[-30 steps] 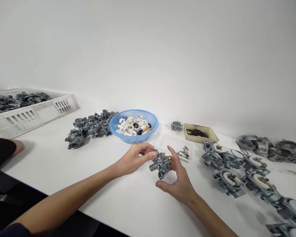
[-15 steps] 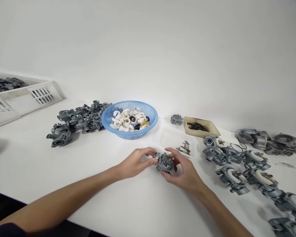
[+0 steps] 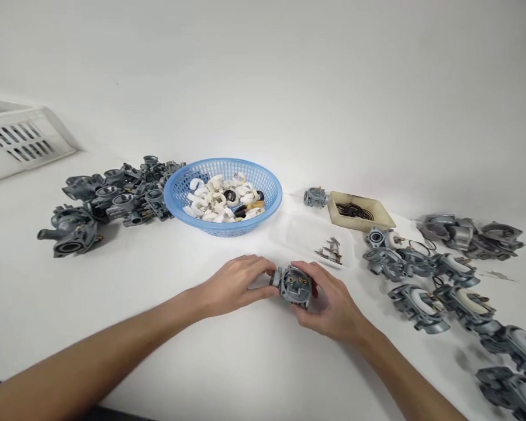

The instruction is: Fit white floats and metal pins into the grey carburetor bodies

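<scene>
carburetor body (image 3: 294, 285) sits low on the white table (image 3: 158, 304), near centre, open face with brass bits turned up toward you, probably so you can see into it. your left hand (image 3: 234, 283) pinches its left side with the fingertips; your right hand (image 3: 333, 304) curls round its right and near side, so both are closed on it and it looks steadied. just beyond it, clear tray (image 3: 311, 237) with small metal pins. far left of that, blue basket (image 3: 222, 196) of white floats, then a pile of bare grey bodies (image 3: 109, 202). right side, row of assembled bodies (image 3: 438, 292) with white floats, laid out apart. tan tray (image 3: 360, 211) of black o-rings further back.
</scene>
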The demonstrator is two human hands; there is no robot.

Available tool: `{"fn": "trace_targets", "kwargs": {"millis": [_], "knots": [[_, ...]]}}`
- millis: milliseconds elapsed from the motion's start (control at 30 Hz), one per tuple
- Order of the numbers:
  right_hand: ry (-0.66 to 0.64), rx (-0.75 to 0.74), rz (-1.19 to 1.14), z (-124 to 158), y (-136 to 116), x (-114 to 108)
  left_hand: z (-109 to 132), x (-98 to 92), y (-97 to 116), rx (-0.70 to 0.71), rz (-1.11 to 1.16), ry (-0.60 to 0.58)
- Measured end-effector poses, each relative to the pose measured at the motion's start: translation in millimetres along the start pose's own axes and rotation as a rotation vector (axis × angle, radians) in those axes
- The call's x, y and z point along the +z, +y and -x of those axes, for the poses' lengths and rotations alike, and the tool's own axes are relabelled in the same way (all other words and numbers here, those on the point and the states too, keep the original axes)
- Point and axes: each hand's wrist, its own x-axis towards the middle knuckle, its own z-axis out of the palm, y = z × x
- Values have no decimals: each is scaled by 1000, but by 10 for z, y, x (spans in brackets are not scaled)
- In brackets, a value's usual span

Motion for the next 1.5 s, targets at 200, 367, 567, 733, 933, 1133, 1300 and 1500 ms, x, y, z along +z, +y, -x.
{"fn": "trace_targets", "kwargs": {"millis": [200, 367, 567, 733, 933, 1133, 1300, 1500], "knots": [[-23, -20, -28, 18, -2, 33, 8, 18, 52, 14, -79, 61], [-56, -12, -10, 8, -4, 10, 10, 35, 49, 27, -119, 55], [-149, 71, 78, -20, 11, -81, 14, 39, 50, 32, -139, 63], [-222, 123, 86, -25, 18, -65, 11, 41, 66, 27, -150, 63], [-226, 113, 86, -16, 24, -37, 21, 55, 70, 8, -174, 20], [-172, 83, 65, -26, 35, -45, 31, 75, 53, 40, -177, 10], [-174, 92, 86, -7, 87, -72, 25, 67, 54, 32, -177, 15], [-186, 93, 93, -6, 84, -78, 24, 63, 69, 39, -173, 21]]}}
